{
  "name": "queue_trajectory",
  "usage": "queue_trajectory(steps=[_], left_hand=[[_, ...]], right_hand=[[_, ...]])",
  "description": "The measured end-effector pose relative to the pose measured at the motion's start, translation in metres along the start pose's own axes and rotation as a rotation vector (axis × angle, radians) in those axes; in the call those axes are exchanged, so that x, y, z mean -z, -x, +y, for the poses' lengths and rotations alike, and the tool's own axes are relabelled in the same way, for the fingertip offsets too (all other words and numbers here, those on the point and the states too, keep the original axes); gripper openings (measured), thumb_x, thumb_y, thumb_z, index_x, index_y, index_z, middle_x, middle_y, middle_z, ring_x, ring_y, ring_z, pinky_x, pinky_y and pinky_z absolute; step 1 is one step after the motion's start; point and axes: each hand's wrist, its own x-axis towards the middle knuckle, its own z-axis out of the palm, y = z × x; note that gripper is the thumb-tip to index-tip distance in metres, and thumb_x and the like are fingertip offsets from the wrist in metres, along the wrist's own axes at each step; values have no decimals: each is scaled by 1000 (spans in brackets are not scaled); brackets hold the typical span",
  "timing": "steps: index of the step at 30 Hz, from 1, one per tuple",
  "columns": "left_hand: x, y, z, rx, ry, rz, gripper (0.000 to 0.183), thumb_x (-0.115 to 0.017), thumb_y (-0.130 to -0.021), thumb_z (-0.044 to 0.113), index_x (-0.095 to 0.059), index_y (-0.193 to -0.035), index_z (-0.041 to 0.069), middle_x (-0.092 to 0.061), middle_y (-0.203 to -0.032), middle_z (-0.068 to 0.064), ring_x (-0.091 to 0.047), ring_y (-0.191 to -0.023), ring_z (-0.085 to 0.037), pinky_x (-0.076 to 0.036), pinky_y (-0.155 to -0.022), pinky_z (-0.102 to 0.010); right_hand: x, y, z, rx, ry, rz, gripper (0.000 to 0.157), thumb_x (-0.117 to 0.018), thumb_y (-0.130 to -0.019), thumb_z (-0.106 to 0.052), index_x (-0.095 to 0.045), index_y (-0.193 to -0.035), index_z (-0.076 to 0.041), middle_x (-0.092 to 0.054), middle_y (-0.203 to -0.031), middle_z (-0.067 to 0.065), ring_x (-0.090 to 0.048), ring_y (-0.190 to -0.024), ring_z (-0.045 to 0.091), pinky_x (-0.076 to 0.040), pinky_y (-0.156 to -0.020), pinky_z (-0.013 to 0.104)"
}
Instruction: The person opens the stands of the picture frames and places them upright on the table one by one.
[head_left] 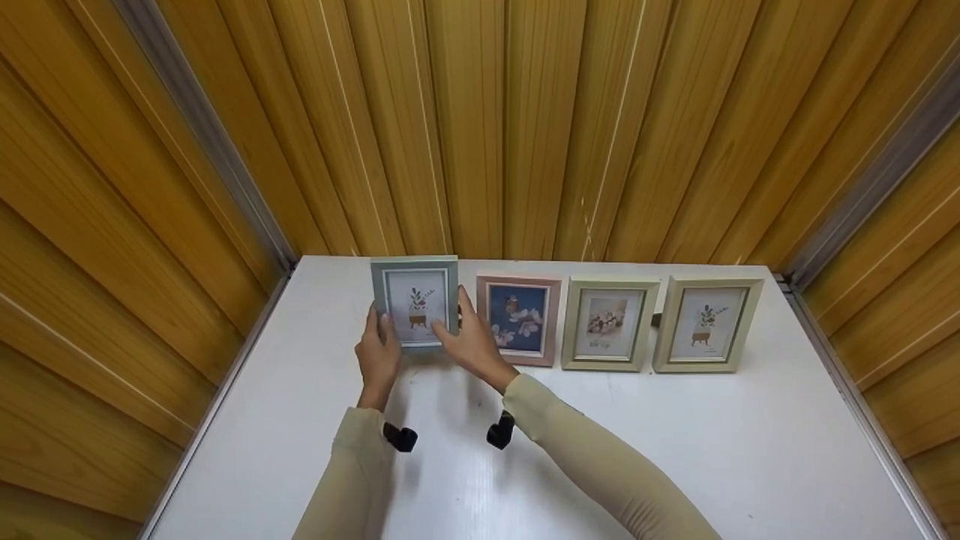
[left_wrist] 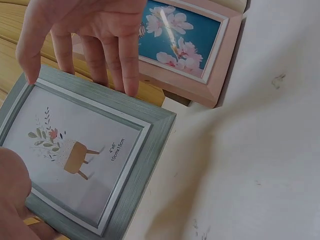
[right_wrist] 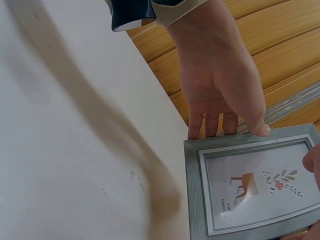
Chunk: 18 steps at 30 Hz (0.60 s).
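Both hands hold a grey-green picture frame with a potted-plant print, at the left of the row in the head view. My left hand grips its left edge. On the right edge, my right hand has its thumb at the front and its fingers reaching behind, as the left wrist view shows of this hand. The right wrist view shows the left hand at the opposite edge of the frame. Just right of the right hand stands a pink picture frame with a blossom print.
Two pale green picture frames, one with a photo print and one with a plant print, stand further right in the row. They rest on a white table along its back edge. Wood-patterned panels rise behind and at both sides.
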Motion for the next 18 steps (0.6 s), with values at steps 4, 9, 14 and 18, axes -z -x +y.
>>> queue_trajectory(steps=[4, 9, 14, 18], left_hand=[[1, -2, -1, 17, 8, -33, 52, -37, -113, 30, -34, -160, 10, -48, -153, -20, -48, -139, -41, -39, -112, -56], [-1, -6, -5, 53, 45, -84, 53, -33, -113, 35, -32, -161, 13, -45, -156, -19, -43, -143, -40, -35, -115, -55], [-4, -14, -10, 99, 88, -137, 55, -30, -113, 42, -31, -162, 18, -41, -160, -15, -38, -147, -37, -32, -118, -54], [-6, -19, -13, 109, 85, -179, 57, -28, -112, 45, -29, -163, 19, -38, -162, -14, -35, -149, -36, -28, -120, -53]], right_hand=[[-2, 1, 2, -20, 0, 2, 87, -64, -100, -35, -14, -165, -7, -42, -158, 21, -49, -139, 36, -43, -110, 52], [-4, 0, 4, -29, 10, -1, 89, -64, -100, -35, -11, -165, -8, -31, -164, 19, -41, -144, 37, -38, -114, 53], [-7, -2, 6, -40, -10, -2, 91, -63, -99, -36, -6, -166, -10, -22, -168, 17, -31, -150, 36, -30, -119, 52], [-11, -1, 8, -70, -44, -2, 93, -62, -99, -35, -2, -166, -11, -13, -171, 14, -21, -154, 33, -24, -122, 51]])
